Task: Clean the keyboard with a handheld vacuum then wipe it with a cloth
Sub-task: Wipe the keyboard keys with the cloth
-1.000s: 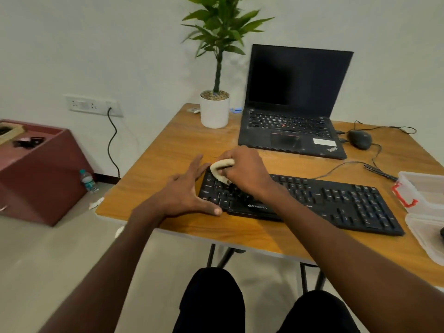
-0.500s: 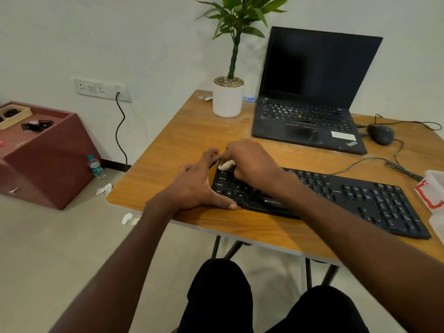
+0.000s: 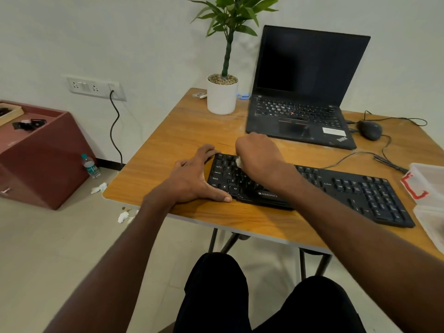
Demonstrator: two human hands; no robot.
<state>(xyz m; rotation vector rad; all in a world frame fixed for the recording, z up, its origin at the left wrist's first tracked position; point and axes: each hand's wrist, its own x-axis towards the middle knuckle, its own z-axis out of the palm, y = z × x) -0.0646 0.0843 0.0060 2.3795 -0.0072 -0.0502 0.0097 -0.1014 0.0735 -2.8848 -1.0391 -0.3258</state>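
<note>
Black and long, the Zebronics keyboard [image 3: 310, 188] runs left to right across our wooden table [image 3: 182, 140]. Our right hand [image 3: 260, 156] grips a white cloth [image 3: 239, 162] over its left keys, nearer the unwiped stretch rightward; our left hand [image 3: 194, 179], fingers flat, braces its left end. Pale walls stand behind.

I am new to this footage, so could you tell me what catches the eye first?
The right hand presses a white cloth onto the left end of the black Zebronics keyboard, which the left hand steadies. Behind stand an open ThinkPad laptop and a potted plant.
</note>
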